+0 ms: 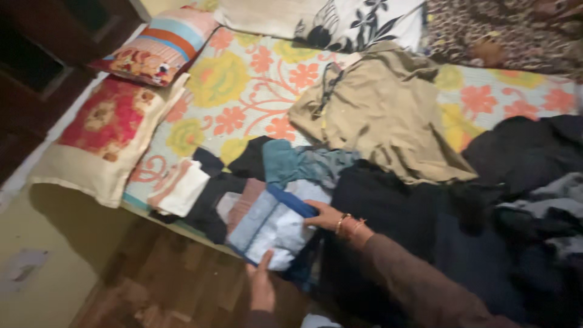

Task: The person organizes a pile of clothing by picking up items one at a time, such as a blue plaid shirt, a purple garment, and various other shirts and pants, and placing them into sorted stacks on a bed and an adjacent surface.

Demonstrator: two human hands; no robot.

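A bed (pixel 255 85) under a floral sheet of yellow and orange is filling most of the frame. Two pillows (pixel 115 121) are lying at its left edge, a khaki garment (pixel 388 115) is spreading across the centre, dark clothes (pixel 522 182) are heaping at right, and folded garments (pixel 267 212) are sitting along the lower edge.
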